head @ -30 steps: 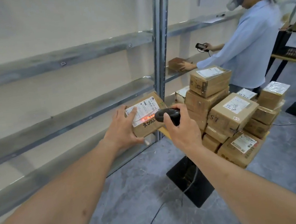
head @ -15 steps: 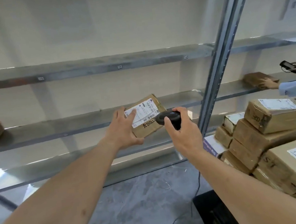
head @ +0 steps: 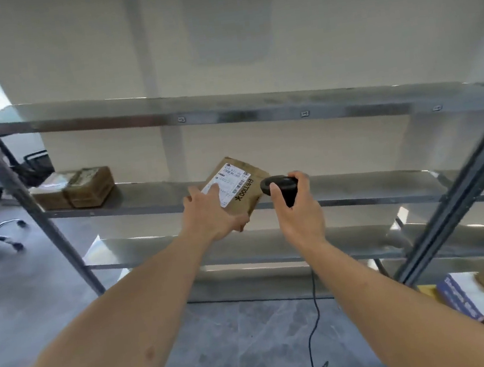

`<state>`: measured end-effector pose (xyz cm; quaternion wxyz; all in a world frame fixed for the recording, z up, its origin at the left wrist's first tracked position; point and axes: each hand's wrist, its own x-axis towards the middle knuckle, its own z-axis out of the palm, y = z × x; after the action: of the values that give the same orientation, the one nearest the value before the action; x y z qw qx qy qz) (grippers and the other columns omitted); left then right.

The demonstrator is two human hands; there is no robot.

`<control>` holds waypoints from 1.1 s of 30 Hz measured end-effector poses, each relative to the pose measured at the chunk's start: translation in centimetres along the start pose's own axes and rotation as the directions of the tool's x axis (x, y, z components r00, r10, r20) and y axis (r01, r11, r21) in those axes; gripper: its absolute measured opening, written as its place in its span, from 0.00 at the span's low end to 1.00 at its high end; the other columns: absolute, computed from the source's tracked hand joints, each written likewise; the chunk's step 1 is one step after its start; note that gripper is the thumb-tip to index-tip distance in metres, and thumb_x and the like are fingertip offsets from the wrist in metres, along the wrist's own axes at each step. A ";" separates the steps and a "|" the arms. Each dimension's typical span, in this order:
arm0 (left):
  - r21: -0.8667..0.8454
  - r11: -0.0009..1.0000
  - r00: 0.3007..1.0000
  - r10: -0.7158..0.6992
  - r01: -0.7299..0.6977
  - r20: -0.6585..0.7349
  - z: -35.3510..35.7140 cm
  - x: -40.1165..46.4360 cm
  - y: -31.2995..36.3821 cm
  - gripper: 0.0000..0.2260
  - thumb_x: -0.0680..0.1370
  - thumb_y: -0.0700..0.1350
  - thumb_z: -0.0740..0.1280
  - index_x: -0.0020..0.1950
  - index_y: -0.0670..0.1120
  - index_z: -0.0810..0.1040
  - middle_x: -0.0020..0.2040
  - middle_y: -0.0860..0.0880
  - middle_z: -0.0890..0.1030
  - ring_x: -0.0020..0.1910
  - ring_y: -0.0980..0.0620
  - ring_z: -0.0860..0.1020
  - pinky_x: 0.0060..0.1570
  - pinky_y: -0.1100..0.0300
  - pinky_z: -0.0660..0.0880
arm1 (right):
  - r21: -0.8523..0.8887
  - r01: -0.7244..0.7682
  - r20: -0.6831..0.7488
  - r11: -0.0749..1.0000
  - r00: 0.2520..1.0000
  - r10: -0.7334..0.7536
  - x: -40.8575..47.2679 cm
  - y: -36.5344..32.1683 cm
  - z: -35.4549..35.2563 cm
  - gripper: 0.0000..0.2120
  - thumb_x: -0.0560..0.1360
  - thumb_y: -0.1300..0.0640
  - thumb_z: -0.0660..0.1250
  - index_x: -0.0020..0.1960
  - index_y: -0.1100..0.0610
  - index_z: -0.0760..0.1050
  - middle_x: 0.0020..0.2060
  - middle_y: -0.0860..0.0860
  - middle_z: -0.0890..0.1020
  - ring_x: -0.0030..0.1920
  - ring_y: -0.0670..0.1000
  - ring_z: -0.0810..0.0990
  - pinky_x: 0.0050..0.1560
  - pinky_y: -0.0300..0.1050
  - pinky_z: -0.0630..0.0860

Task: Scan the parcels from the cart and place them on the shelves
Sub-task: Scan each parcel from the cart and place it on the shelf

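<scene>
The left hand [head: 208, 215] grips a flat cardboard parcel [head: 240, 188] by its near corner, fingers spread over the white shipping label [head: 226, 187], thumb underneath. The parcel is tilted, its long axis running up and away toward the middle steel shelf [head: 358, 189], whose front edge lies just behind it; the left hand is therefore the nearer one for setting it down. The right hand [head: 297, 206] curls round a matte black corded scanner [head: 279, 187], just right of the parcel. Two taped brown boxes [head: 74, 190] sit far left on that smooth shelf.

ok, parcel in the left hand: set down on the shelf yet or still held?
Held. The left hand grips the parcel tilted, its lower corner hanging below the middle shelf edge. Contact with the shelf: cannot tell.
</scene>
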<state>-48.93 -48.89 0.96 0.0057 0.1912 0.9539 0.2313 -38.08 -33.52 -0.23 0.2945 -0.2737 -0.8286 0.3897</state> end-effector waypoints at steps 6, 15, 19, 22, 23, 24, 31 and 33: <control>-0.005 0.998 0.998 -0.070 0.070 0.008 -3.5 5.5 -9.2 0.43 0.64 0.72 0.74 0.73 0.51 0.70 0.62 0.44 0.66 0.62 0.40 0.67 0.57 0.49 0.72 | 0.016 -0.016 0.047 1.000 0.999 0.016 2.0 -5.2 10.6 0.21 0.83 0.36 0.60 0.71 0.42 0.62 0.56 0.49 0.83 0.51 0.56 0.82 0.54 0.57 0.80; 0.041 0.987 0.987 -0.157 0.155 0.035 -7.9 11.7 -22.0 0.42 0.68 0.70 0.74 0.76 0.53 0.70 0.70 0.44 0.64 0.66 0.38 0.67 0.57 0.49 0.69 | 0.035 0.018 0.167 0.999 0.986 -0.024 3.8 -12.3 24.2 0.20 0.83 0.36 0.60 0.71 0.41 0.62 0.55 0.48 0.82 0.52 0.55 0.82 0.54 0.57 0.80; 0.038 0.982 0.981 -0.187 0.185 0.044 -8.7 14.9 -26.8 0.41 0.71 0.69 0.73 0.79 0.54 0.68 0.80 0.47 0.60 0.72 0.36 0.64 0.65 0.46 0.69 | 0.044 0.025 0.222 0.999 0.975 -0.034 5.7 -14.2 30.0 0.21 0.84 0.37 0.60 0.72 0.44 0.63 0.56 0.50 0.83 0.52 0.56 0.82 0.53 0.56 0.80; 0.056 0.978 0.979 -0.201 0.199 0.037 -8.6 18.0 -30.0 0.40 0.72 0.68 0.72 0.80 0.56 0.68 0.83 0.51 0.59 0.72 0.35 0.63 0.64 0.46 0.69 | 0.059 0.015 0.262 0.998 0.965 -0.030 7.6 -14.8 34.6 0.21 0.84 0.37 0.60 0.72 0.44 0.63 0.56 0.50 0.83 0.52 0.56 0.83 0.52 0.56 0.81; 0.065 0.976 0.977 -0.210 0.208 0.031 -8.6 19.1 -31.0 0.39 0.72 0.68 0.71 0.80 0.56 0.69 0.83 0.51 0.61 0.72 0.36 0.64 0.63 0.47 0.69 | 0.067 0.008 0.279 0.998 0.960 -0.026 8.2 -14.9 36.2 0.21 0.84 0.37 0.60 0.72 0.44 0.63 0.56 0.50 0.83 0.52 0.55 0.83 0.52 0.55 0.81; 0.071 0.973 0.975 -0.222 0.219 0.029 -8.4 20.5 -32.0 0.38 0.72 0.69 0.71 0.79 0.56 0.70 0.82 0.51 0.63 0.71 0.36 0.65 0.63 0.47 0.69 | 0.075 0.004 0.293 0.997 0.956 -0.026 9.0 -15.0 37.9 0.21 0.84 0.37 0.60 0.72 0.44 0.63 0.55 0.49 0.82 0.52 0.55 0.82 0.52 0.55 0.81; 0.101 0.943 0.944 -0.325 0.317 0.066 -5.7 29.9 -37.6 0.37 0.74 0.69 0.69 0.80 0.57 0.69 0.83 0.50 0.61 0.74 0.35 0.63 0.67 0.44 0.69 | 0.074 -0.086 0.333 0.994 0.941 0.056 15.4 -14.4 48.8 0.18 0.84 0.39 0.61 0.70 0.45 0.64 0.48 0.46 0.79 0.47 0.53 0.80 0.46 0.47 0.74; 0.093 0.934 0.932 -0.353 0.345 0.081 -4.9 31.9 -38.7 0.37 0.74 0.68 0.70 0.81 0.57 0.68 0.84 0.51 0.60 0.76 0.34 0.61 0.69 0.43 0.68 | 0.065 -0.104 0.354 0.992 0.932 0.075 16.9 -14.3 51.1 0.19 0.84 0.39 0.61 0.71 0.45 0.64 0.49 0.46 0.80 0.49 0.54 0.81 0.47 0.47 0.74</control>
<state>-92.96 -71.00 -9.37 0.0853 0.0298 0.9795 0.1799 -88.55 -54.60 -10.74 0.1349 -0.2248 -0.8376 0.4793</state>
